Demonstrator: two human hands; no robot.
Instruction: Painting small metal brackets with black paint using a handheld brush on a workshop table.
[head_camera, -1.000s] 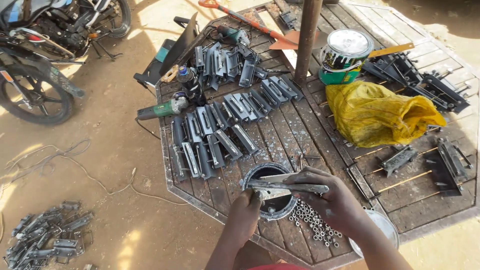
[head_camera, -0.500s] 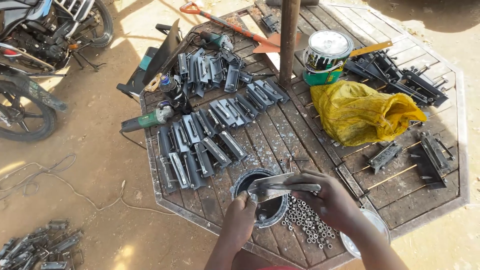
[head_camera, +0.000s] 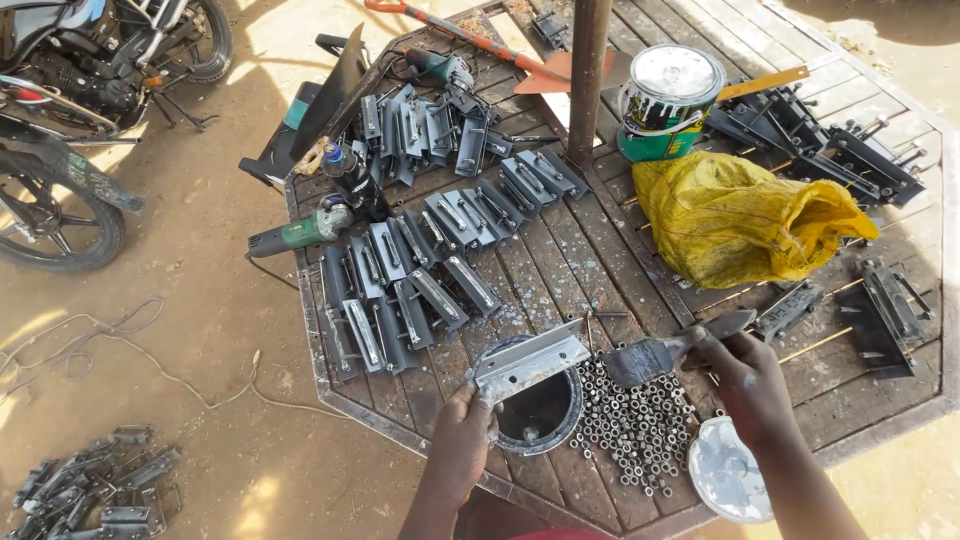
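The left hand (head_camera: 462, 437) pinches a grey metal bracket (head_camera: 530, 362) by its near end, over a dark paint tin (head_camera: 541, 412). Just right, the right hand (head_camera: 742, 372) clasps a paintbrush (head_camera: 655, 355) above loose nuts (head_camera: 630, 428).

Rows of painted metal latch brackets (head_camera: 420, 270) lie on the wooden slatted table (head_camera: 560, 250). A green angle grinder (head_camera: 300, 232) rests at the table's left edge. A yellow sack (head_camera: 740, 215) sits beside a paint tin (head_camera: 668, 100) near the steel post (head_camera: 588, 75). Loose nuts (head_camera: 630, 425) are heaped near the front edge. A motorcycle (head_camera: 90, 110) stands on the dirt, left.
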